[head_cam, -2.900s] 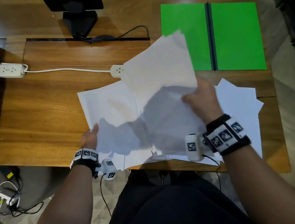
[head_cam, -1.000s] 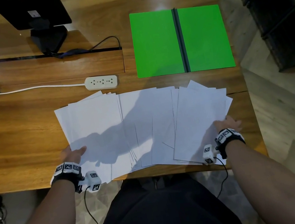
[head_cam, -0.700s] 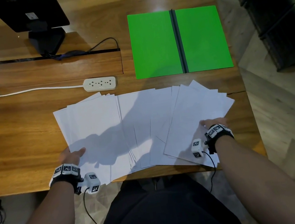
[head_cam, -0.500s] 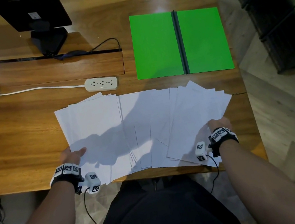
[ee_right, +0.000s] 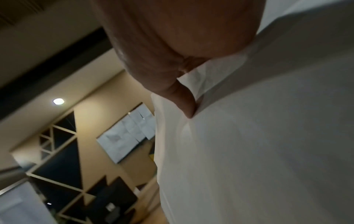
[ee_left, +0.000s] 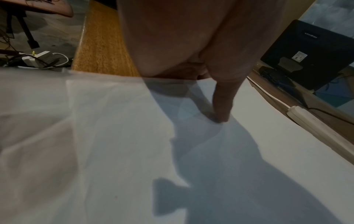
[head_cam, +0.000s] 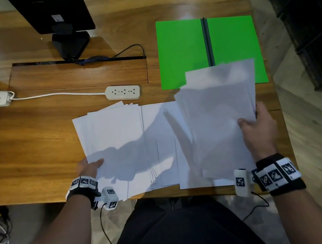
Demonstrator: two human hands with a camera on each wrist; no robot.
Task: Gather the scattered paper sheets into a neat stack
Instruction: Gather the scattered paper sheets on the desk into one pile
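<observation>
**Right-hand sheets coming up off the tabletop**

Since half a second ago, I am raising the rightmost bundle of sheets (head_cam: 220, 109): my right hand (head_cam: 259, 133) is pinching its edge, thumb on top, fingers (ee_right: 184, 104) curled behind. Its far edge is hanging over the green folder (head_cam: 184, 51). My left hand (head_cam: 90, 167) is staying put, thumb lying flat on the spread sheets (head_cam: 116, 140), other fingers hidden beneath their edge, on the tabletop (head_cam: 31, 143).
</observation>
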